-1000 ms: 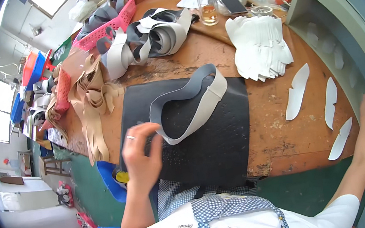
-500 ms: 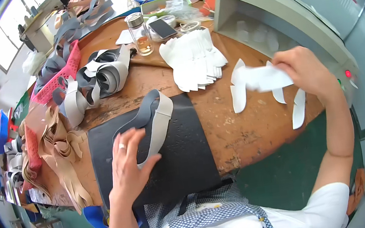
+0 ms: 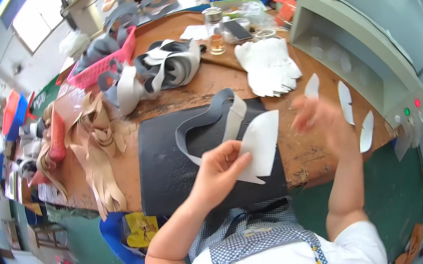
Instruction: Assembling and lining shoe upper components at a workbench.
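Note:
My left hand point(image 3: 219, 170) pinches a flat white cut piece point(image 3: 264, 144) with a curved edge and a notched lower end, holding it over the black mat point(image 3: 165, 164). A grey strip with a pale side point(image 3: 234, 118) lies in a loop on the mat behind it. My right hand point(image 3: 323, 121) is to the right of the held piece, above the table. Motion blurs it, but its fingers look apart with nothing visible in them. Near it lie three smaller white pieces: a far one point(image 3: 312, 87), a middle one point(image 3: 345, 102) and a near one point(image 3: 366, 132).
A stack of white pieces point(image 3: 267, 67) sits behind the mat. Coiled grey strips point(image 3: 177, 65), a pink basket point(image 3: 108, 65) and tan strips point(image 3: 97, 151) are to the left. A lidded glass jar point(image 3: 215, 34) stands at the back. A beige machine point(image 3: 363, 34) borders the right.
The white piece has passed from my right hand to my left, coming over the mat. My left hand has left the strip loop. My right hand has come inward, and the view has shifted.

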### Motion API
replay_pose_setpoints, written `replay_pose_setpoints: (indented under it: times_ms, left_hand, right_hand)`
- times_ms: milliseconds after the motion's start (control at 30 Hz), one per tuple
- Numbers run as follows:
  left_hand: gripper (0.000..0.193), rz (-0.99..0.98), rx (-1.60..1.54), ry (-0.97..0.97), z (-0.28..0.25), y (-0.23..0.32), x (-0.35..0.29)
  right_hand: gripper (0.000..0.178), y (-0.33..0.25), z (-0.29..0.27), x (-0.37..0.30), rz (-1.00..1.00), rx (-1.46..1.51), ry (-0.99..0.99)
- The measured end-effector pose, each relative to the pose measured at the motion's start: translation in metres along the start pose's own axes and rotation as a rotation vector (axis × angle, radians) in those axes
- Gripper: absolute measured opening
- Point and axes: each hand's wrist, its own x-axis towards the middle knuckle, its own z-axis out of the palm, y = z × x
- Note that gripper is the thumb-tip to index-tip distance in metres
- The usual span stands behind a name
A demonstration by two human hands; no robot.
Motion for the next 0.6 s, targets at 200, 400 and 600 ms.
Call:
replay_pose_setpoints:
  times_ms: [200,400,600]
  left_hand:
    - [0.032,0.200,0.508,-0.074,0.009,-0.011,-0.031]
    - [0.049,0.335,1.339,-0.047,-0.072,0.001,-0.007]
    - [0.022,0.030,1.102,-0.005,-0.067,-0.021,0.006]
  right_hand:
    - [0.030,0.100,0.088,-0.077,0.326,0.376,-0.026]
    - [0.022,0.104,0.074,-0.061,0.450,0.333,0.103]
    - [0.024,0.100,0.079,-0.041,0.309,0.312,0.140]
